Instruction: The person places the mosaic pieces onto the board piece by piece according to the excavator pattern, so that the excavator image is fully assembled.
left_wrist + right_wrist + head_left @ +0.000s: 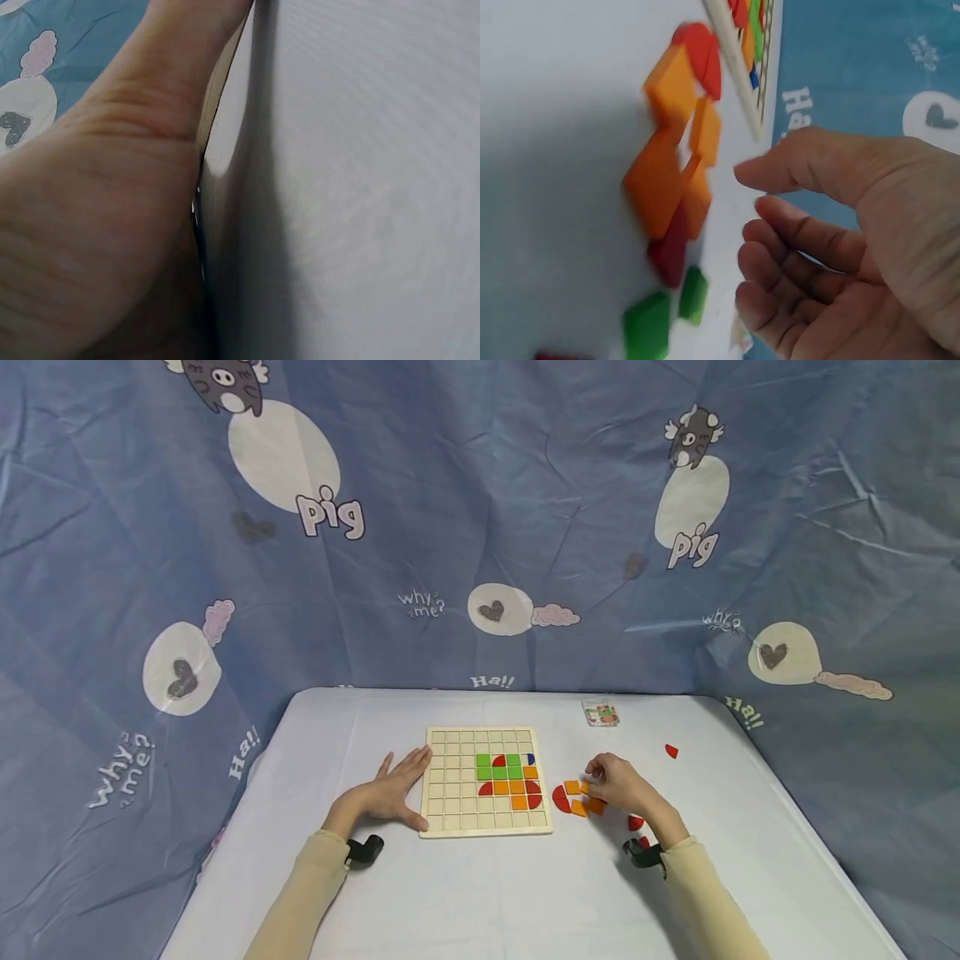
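Observation:
A pale wooden grid board (457, 808) lies on the white table with green, orange, red and blue pieces in its right half. My left hand (386, 793) is spread at the board's left side, its fingertips and thumb touching that edge. To the right of the board, my right hand (621, 783) hovers over loose pieces. In the right wrist view its fingers are loosely bent, the thumb (772, 172) apart from them, with nothing held. Orange square tiles (664, 184), red rounded pieces (697, 52) and green tiles (647, 328) lie beside this hand.
A small colourful packet or card (601, 714) lies at the back right. One red piece (671, 751) sits apart on the right, and others (635, 822) lie by the right wrist. A blue printed curtain (420, 527) hangs behind the white table (465, 893).

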Available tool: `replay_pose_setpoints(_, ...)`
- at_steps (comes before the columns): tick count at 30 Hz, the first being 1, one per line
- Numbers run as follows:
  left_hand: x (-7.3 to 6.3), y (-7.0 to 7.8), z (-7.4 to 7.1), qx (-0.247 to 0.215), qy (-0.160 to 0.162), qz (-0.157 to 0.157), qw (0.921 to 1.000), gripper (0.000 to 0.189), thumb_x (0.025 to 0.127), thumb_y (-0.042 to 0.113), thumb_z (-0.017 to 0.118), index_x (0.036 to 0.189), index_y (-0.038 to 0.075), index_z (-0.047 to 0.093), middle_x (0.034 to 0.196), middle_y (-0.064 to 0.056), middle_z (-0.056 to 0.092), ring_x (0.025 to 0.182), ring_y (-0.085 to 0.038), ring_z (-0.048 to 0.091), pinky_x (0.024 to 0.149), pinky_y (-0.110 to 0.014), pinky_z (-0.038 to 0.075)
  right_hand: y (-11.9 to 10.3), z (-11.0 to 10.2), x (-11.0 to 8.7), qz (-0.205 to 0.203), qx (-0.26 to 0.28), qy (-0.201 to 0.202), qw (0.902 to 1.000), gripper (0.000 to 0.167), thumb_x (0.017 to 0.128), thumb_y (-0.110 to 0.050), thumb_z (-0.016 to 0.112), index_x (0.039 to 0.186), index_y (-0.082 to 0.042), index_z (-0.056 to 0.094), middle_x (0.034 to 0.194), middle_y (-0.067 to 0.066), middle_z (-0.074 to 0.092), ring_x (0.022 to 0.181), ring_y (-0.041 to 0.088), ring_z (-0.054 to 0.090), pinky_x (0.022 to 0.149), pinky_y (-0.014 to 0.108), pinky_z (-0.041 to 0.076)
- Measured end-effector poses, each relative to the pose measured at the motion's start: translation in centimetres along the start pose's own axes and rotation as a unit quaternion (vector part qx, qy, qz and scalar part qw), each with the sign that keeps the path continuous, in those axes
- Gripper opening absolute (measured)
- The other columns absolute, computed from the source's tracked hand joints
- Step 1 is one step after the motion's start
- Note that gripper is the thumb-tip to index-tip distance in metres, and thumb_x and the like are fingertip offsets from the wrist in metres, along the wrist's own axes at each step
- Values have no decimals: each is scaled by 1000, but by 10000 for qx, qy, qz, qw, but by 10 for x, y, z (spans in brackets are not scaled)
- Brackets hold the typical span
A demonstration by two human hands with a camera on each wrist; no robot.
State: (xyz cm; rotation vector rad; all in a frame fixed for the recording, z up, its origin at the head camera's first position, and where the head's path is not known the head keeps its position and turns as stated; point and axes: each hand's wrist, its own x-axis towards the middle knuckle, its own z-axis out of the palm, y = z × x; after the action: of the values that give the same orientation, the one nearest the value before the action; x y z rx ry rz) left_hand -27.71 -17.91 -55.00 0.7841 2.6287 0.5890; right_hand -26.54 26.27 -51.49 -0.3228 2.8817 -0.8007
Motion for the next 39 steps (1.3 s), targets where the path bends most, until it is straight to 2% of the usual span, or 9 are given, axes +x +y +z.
replay_pose_setpoints(5, -1, 0, 0, -8, 48, 0, 10000, 133, 64, 65, 78, 155, 4, 3, 164, -12, -3, 151, -32, -2, 116, -62, -11, 10, 6, -1, 223, 98, -142, 9996, 29, 78, -18, 79, 98, -4, 63, 89, 5, 59, 79, 17, 52, 70, 29, 49)
replay_pose_setpoints(11, -1, 2, 0, -36, 76, 24, 10000, 134, 63, 65, 79, 155, 3, 3, 164, -12, -3, 151, -32, -1, 116, -62, -10, 15, 15, 2, 280, 177, 73, 9994, 23, 81, -15, 78, 95, -4, 63, 84, 4, 60, 71, 14, 53, 61, 23, 49)
replay_pose_setpoints(16, -1, 3, 0, 20, 50, 48, 10000, 133, 64, 65, 78, 155, 4, 3, 164, -11, -4, 151, -32, -2, 116, -62, -11, 14, 14, 4, 260, 209, 156, 9993, 19, 80, -13, 77, 92, -5, 64, 80, 3, 61, 67, 13, 53, 57, 22, 49)
replay_pose_setpoints(22, -1, 3, 0, -14, 25, 84, 10000, 133, 64, 65, 78, 155, 4, 3, 163, -11, -4, 151, -32, -3, 116, -62, -12, 2, 15, 4, 235, 256, 342, 9988, 23, 78, -15, 77, 94, -5, 64, 81, 4, 59, 70, 14, 52, 57, 21, 47)
replay_pose_setpoints(27, -2, 2, 0, 66, 17, 55, 10000, 133, 64, 66, 77, 155, 4, 3, 164, -11, -4, 151, -31, -3, 116, -62, -11, -24, 23, 4, -193, 280, 452, 9984, 22, 78, -18, 77, 94, -8, 65, 84, 1, 58, 72, 13, 51, 57, 21, 46)
replay_pose_setpoints(31, -1, 1, 0, 42, 29, 39, 10000, 133, 63, 66, 78, 155, 4, 4, 164, -11, -4, 151, -32, -2, 116, -62, -11, -51, 34, 5, -919, 110, 406, 9949, 20, 79, -18, 77, 93, -8, 66, 84, -1, 59, 71, 10, 52, 58, 19, 45)
replay_pose_setpoints(35, 0, 1, -1, 27, 62, 5, 10000, 133, 63, 66, 78, 155, 4, 5, 164, -10, -3, 151, -31, -2, 117, -61, -11, -74, 48, 8, -1615, -25, 236, 9866, 21, 80, -18, 77, 94, -7, 66, 85, -2, 58, 72, 9, 51, 60, 18, 44)
replay_pose_setpoints(39, 0, 2, -1, 45, 59, -20, 10000, 134, 62, 67, 78, 155, 5, 4, 164, -10, -3, 151, -30, -2, 117, -61, -11, -90, 62, 10, -1893, -237, 16, 9816, 22, 82, -25, 77, 95, -11, 67, 88, -5, 58, 76, 7, 50, 66, 20, 47)
